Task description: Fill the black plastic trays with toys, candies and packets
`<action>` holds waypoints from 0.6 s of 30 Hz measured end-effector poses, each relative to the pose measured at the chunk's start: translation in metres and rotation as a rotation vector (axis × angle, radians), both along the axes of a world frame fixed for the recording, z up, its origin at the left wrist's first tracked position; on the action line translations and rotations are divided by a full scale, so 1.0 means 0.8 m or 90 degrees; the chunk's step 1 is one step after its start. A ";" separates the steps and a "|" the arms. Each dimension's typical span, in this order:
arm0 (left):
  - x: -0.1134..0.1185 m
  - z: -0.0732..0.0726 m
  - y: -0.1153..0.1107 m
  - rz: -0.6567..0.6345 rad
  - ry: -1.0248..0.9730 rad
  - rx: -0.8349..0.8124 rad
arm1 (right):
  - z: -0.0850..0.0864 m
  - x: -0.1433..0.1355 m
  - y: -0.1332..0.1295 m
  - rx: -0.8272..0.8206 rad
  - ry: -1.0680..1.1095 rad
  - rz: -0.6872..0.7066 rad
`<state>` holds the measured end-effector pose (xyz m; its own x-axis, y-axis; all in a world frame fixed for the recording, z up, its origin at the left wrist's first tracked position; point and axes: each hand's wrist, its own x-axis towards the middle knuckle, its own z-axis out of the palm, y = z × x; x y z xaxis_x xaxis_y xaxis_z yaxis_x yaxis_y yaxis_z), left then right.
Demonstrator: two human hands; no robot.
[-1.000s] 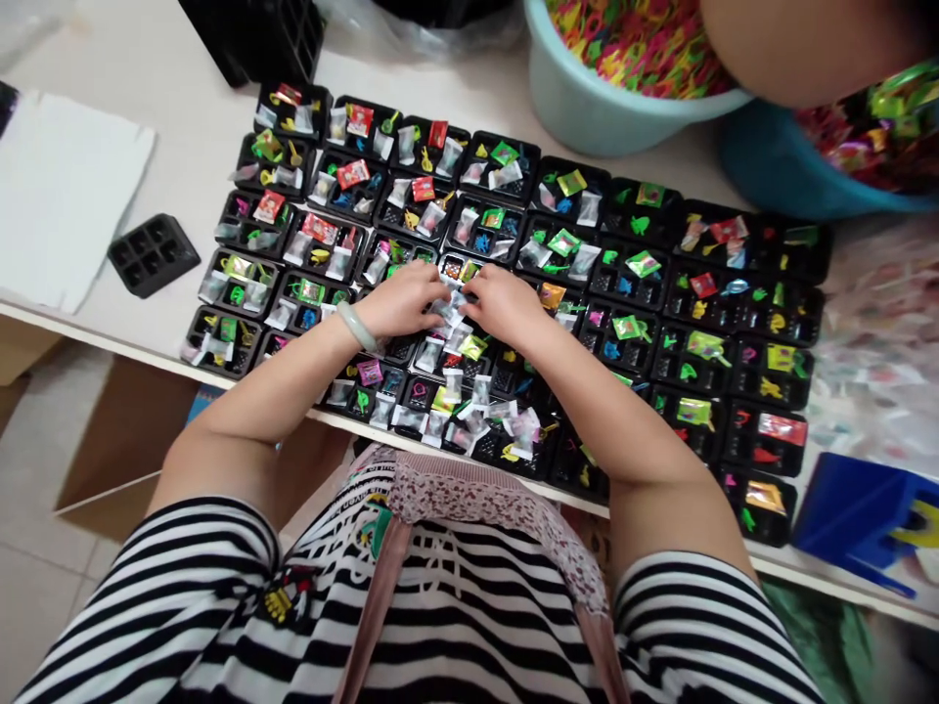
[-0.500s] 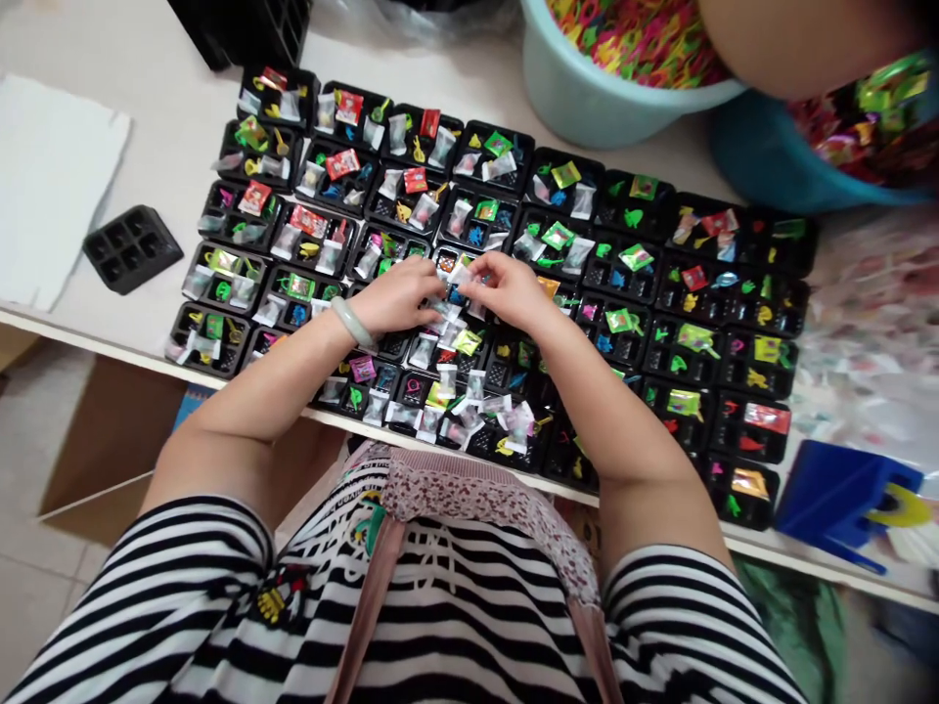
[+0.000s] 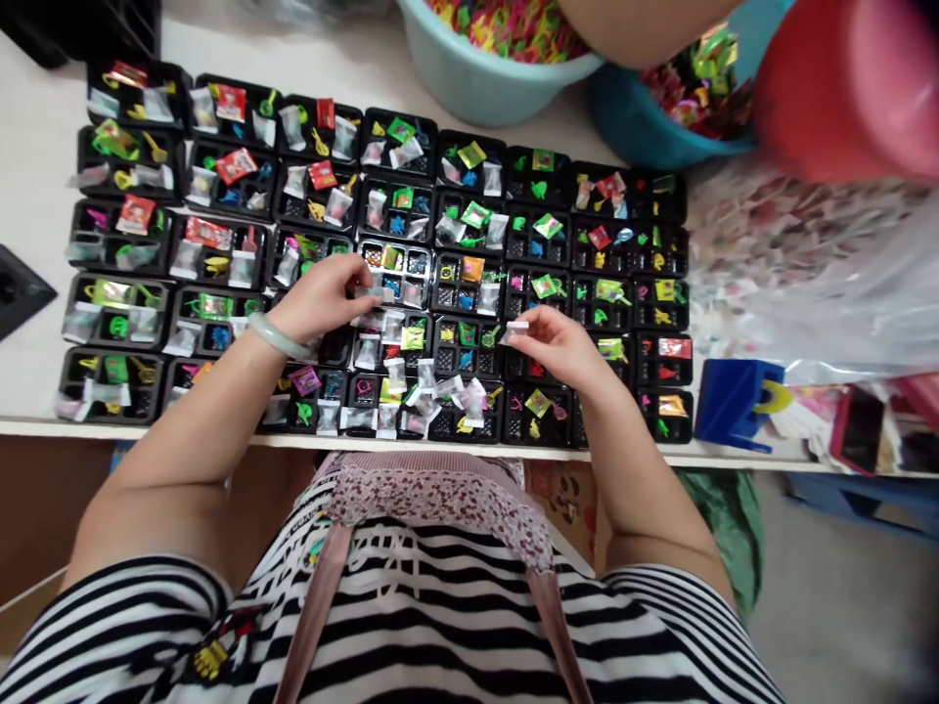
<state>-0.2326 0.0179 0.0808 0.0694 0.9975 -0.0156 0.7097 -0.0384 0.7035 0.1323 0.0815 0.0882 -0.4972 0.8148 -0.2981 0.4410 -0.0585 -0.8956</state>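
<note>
Many black compartment trays lie side by side on the white table, filled with small coloured toys and clear packets. My left hand, with a pale green bangle at the wrist, grips a bunch of small clear packets over the middle trays. My right hand pinches one small clear packet between thumb and fingers above a tray further right. A pile of loose clear packets rests on the trays at the table's near edge.
At the back stand a light blue basin of coloured bits and a darker blue basin, with another person's arm over them. A clear bag of packets lies right. A blue box sits near the edge.
My hands were together over the middle trays; now the right hand has moved right and nearer with one packet, while the left stays with the bunch. The view has swung to the right.
</note>
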 end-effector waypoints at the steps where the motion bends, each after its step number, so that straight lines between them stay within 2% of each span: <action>1: 0.005 0.004 0.000 0.017 -0.034 0.001 | -0.004 0.004 -0.001 -0.006 0.004 -0.014; 3: 0.023 0.010 0.003 0.015 -0.075 0.003 | -0.013 0.004 0.001 -0.010 0.018 -0.041; 6: 0.064 0.012 0.020 -0.025 -0.033 0.013 | -0.022 -0.007 0.010 0.019 0.022 -0.042; 9: 0.108 0.002 0.044 -0.011 0.064 0.012 | -0.022 -0.017 0.012 0.066 -0.033 0.018; 12: 0.137 -0.013 0.062 0.015 0.117 0.006 | -0.020 -0.017 0.003 0.077 -0.109 0.099; 15: 0.143 -0.021 0.071 0.003 0.129 -0.003 | -0.022 -0.011 -0.009 0.090 -0.175 0.134; 18: 0.121 -0.011 0.070 0.006 0.104 0.018 | -0.027 -0.006 -0.017 0.124 -0.207 0.156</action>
<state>-0.1354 0.0741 0.0719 0.0585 0.9983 0.0030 0.8146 -0.0495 0.5778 0.1277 0.0678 0.0669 -0.5880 0.7411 -0.3240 0.6813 0.2380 -0.6922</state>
